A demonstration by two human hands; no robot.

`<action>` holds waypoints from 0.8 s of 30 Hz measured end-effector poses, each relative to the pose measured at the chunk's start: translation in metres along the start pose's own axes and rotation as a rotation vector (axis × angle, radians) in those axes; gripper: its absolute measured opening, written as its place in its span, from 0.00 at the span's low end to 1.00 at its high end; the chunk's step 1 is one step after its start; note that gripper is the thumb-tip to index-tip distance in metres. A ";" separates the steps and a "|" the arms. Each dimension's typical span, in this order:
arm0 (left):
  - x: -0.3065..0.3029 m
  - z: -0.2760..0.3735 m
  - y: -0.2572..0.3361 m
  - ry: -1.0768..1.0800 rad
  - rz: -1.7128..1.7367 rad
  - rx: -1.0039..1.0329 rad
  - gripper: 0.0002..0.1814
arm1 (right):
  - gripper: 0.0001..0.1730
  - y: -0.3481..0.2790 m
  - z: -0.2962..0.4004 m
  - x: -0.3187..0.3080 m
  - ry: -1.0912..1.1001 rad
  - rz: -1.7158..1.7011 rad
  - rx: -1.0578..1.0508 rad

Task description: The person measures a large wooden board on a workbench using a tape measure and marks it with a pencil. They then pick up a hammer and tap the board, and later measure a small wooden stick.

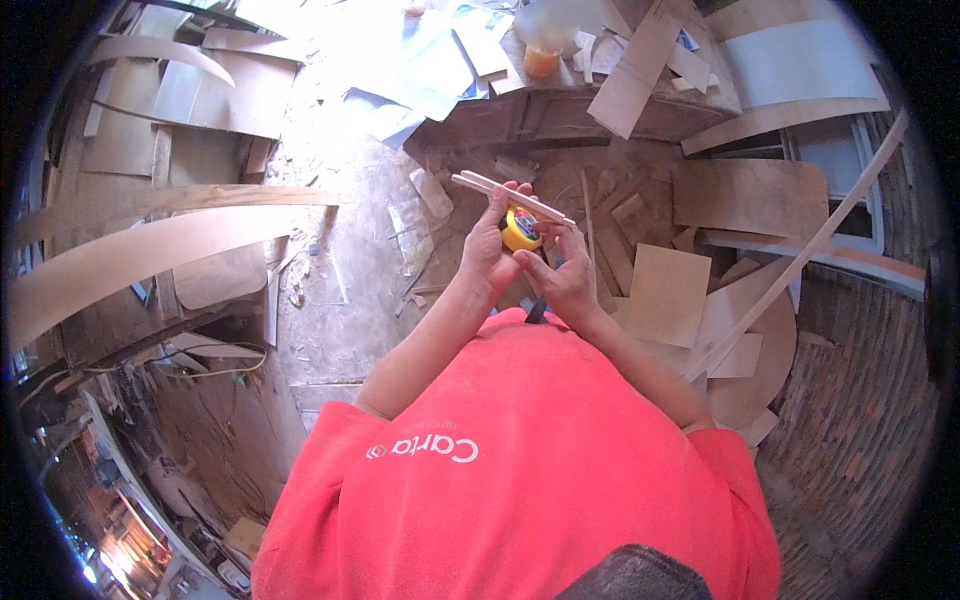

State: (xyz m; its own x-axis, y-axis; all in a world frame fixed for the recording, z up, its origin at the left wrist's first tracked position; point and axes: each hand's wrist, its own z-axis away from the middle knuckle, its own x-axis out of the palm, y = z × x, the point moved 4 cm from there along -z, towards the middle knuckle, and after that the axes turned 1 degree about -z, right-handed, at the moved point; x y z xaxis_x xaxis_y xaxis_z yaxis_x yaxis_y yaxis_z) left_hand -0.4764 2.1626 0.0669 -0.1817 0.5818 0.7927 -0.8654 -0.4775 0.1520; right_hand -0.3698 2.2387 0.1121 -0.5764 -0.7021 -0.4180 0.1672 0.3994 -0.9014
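Thin wooden strips (514, 199), laid side by side, slant across the front of both hands. My left hand (489, 244) grips the strips near their middle, its thumb on them, and holds a yellow tape measure (520, 229) against the palm just below. At the strips' lower right end is my right hand (564, 271), its fingers curled at the wood and its thumb close to the tape measure's case. Whether any blade is drawn out of the case cannot be told.
Ahead stands a workbench (555, 112) with papers, boards and an orange container (541, 61). Wood offcuts (670, 292) lie on the floor to the right, near a long leaning strip (810, 247). Curved wooden panels (150, 247) jut in from the left.
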 end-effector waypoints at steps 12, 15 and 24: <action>-0.009 0.007 0.041 0.054 -0.241 0.090 0.14 | 0.33 0.029 0.026 -0.024 0.031 -0.566 0.267; -0.010 0.019 0.065 -0.037 -0.379 0.125 0.16 | 0.33 0.034 0.038 -0.049 -0.049 -0.992 0.532; 0.018 0.069 0.020 -0.142 -0.982 -0.005 0.18 | 0.17 -0.005 0.006 -0.050 -0.252 -0.683 0.673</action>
State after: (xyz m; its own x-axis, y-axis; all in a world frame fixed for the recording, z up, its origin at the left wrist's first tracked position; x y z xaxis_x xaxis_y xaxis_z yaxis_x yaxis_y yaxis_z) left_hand -0.4645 2.1178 0.1250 0.6742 0.6333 0.3800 -0.6040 0.1767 0.7771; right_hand -0.3373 2.2686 0.1367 -0.5442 -0.7929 0.2742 0.3267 -0.5014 -0.8012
